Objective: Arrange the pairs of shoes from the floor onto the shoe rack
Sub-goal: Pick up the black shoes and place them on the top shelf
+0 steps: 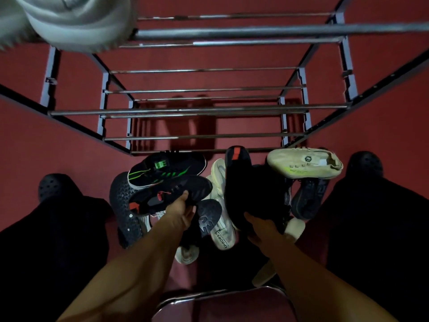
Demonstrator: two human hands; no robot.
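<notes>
A pile of shoes lies on the red floor in front of the metal shoe rack. My left hand grips a dark sneaker with red accents by its side. My right hand holds a black shoe with a red stripe at its heel end. Around them lie a black sneaker with green stripes, a cream sneaker, white sneakers and a dark perforated shoe. A white shoe sits on the rack's top tier at upper left.
My two feet in dark clogs flank the pile, legs in dark trousers. A chair's chrome-edged red seat is right below me. The rack's lower tiers of chrome bars hold nothing visible. Lighting is dim.
</notes>
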